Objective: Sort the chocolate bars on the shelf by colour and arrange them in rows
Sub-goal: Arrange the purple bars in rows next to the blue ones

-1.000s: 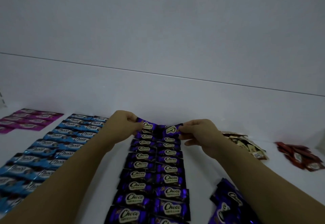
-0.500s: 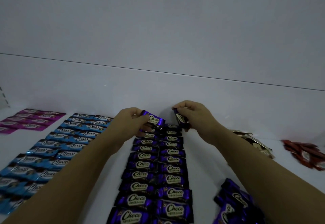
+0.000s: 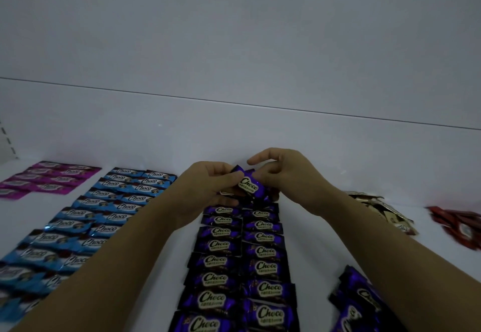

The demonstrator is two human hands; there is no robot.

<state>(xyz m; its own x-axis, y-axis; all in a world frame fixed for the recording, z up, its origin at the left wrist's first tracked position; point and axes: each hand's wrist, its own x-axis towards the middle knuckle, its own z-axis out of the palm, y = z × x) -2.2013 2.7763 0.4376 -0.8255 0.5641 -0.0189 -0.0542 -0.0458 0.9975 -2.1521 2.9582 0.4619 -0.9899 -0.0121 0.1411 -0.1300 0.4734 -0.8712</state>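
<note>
With left hand point(image 3: 208, 188), pinches purple bar point(image 3: 248, 187) at its near-left end, fingers curled; with right hand point(image 3: 282, 175), grips its far-right edge, forefinger hooked above. Holds it tilted over the far end of the purple rows point(image 3: 218, 261) on the shelf point(image 3: 312, 258). Left of the fingers: blue rows point(image 3: 109, 217), then pink rows point(image 3: 49, 180). Right of the fingers: gold heap point(image 3: 377, 206), red heap point(image 3: 463, 222). Under the right forearm: loose purple heap point(image 3: 356, 305).

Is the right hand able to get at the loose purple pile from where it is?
Probably yes: the loose purple pile lies close beside the right forearm, nothing between. But the right hand is pinching a purple bar with the left hand, so it should release first.
</note>
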